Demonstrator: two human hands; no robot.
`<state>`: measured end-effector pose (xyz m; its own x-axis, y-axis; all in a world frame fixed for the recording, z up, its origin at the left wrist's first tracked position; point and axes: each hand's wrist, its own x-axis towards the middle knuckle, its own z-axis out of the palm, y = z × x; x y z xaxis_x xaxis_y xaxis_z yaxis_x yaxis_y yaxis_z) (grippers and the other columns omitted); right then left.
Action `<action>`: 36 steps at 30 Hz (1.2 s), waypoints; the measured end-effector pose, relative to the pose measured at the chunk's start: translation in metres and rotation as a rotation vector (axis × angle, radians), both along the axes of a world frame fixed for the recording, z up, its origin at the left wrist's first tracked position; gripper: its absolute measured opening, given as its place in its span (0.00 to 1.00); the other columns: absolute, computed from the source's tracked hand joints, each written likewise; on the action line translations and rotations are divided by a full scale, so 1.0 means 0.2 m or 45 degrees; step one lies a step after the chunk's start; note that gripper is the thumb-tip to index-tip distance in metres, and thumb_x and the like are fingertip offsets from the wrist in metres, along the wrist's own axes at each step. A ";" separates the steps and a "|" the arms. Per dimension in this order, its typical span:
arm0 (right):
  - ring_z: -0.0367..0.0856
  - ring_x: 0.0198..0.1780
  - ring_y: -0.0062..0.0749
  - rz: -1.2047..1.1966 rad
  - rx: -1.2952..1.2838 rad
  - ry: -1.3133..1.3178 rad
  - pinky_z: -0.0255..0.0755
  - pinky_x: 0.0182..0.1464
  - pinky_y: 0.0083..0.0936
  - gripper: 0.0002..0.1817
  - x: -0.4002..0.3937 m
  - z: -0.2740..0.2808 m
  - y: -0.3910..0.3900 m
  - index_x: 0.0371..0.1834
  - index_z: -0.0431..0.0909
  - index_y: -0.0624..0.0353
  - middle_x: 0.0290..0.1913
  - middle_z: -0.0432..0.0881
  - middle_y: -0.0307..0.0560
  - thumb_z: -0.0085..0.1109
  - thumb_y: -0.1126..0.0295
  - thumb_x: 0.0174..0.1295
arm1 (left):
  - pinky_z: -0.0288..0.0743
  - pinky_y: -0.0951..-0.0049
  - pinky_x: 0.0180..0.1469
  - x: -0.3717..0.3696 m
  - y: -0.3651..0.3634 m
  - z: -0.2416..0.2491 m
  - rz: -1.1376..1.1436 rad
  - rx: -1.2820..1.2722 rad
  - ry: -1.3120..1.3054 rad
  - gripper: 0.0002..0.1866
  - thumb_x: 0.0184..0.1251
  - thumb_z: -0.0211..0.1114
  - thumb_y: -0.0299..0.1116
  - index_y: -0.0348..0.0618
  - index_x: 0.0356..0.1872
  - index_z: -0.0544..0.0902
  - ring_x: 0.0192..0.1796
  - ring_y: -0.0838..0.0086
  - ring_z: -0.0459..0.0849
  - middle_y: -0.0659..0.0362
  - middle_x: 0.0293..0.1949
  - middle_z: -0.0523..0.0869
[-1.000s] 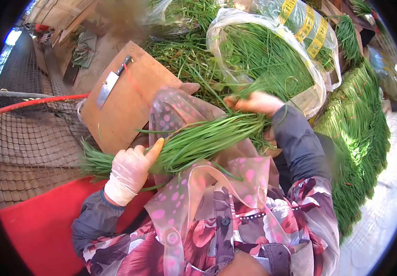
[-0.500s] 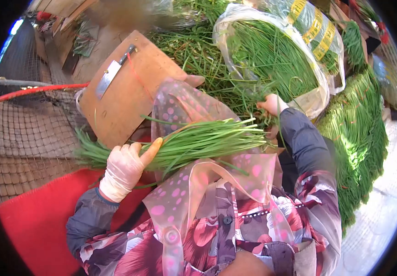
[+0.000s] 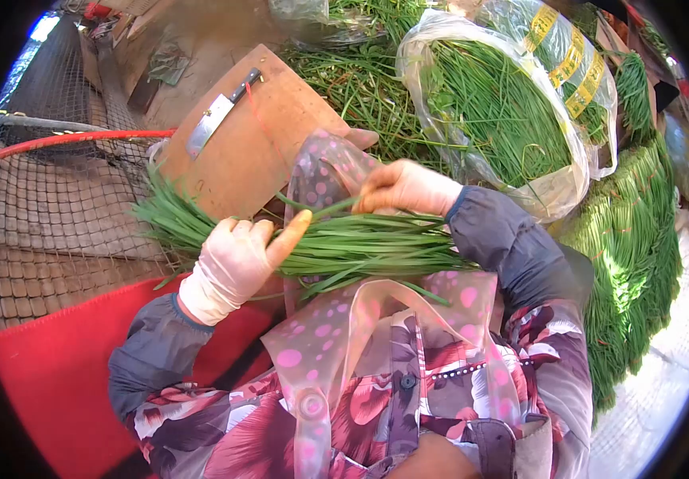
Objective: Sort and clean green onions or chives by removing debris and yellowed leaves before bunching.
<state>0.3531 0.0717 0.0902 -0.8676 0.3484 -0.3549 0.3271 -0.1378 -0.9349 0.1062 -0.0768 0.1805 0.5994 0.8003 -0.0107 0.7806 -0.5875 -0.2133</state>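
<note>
Green bundle (image 3: 368, 249) held across the lap, left hand (image 3: 236, 259) clamped round it

From where I stand, the long stalks lie crosswise over the spotted, see-through apron (image 3: 292, 359), their loose, feathery ends poking out past the left wrist. The left hand wears a pale glove; its fingers are curled round the bundle, with the yellowed thumb lying along the top. The right hand (image 3: 408, 188) is just above the stalks, its fingers pressed together, pinching a single stray stalk (image 3: 335, 209) that slants over the bundle.

Beyond the left hand a wooden board (image 3: 260, 156) is tilted, a broad-bladed knife (image 3: 213, 124) flat on it. Past the right hand a clear plastic bag (image 3: 552, 198) gapes open, full of more greens (image 3: 496, 112). A tall bank of stalks (image 3: 627, 267) rises near the right elbow, and red cloth (image 3: 65, 383) spreads below the left sleeve (image 3: 153, 347).
</note>
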 end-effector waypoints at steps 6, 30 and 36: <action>0.71 0.17 0.24 -0.886 0.452 -0.746 0.67 0.22 0.24 0.11 0.75 -0.59 0.25 0.37 0.80 0.60 0.18 0.74 0.39 0.58 0.63 0.61 | 0.74 0.65 0.33 -0.18 -0.14 -0.10 0.433 -0.212 -0.183 0.39 0.41 0.67 0.24 0.49 0.64 0.71 0.30 0.60 0.80 0.58 0.28 0.78; 0.75 0.27 0.17 -0.607 0.137 -0.198 0.67 0.27 0.17 0.32 0.31 0.03 0.17 0.56 0.78 0.58 0.40 0.82 0.38 0.62 0.45 0.56 | 0.71 0.74 0.57 -0.03 -0.16 -0.39 1.155 -1.344 -1.646 0.34 0.52 0.70 0.24 0.36 0.63 0.69 0.54 0.75 0.78 0.57 0.52 0.81; 0.72 0.20 0.20 -0.544 -0.199 -0.120 0.65 0.22 0.18 0.23 0.08 -0.15 0.12 0.43 0.81 0.63 0.24 0.79 0.40 0.65 0.53 0.58 | 0.70 0.74 0.59 -0.03 -0.18 -0.42 1.118 -1.256 -1.670 0.35 0.51 0.70 0.24 0.35 0.64 0.68 0.55 0.75 0.77 0.57 0.53 0.80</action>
<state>0.3689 0.0962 0.0604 -0.6196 0.6034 -0.5020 0.2929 -0.4156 -0.8611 0.1006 -0.1134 0.0973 0.0787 0.8402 -0.5366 0.2545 0.5035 0.8256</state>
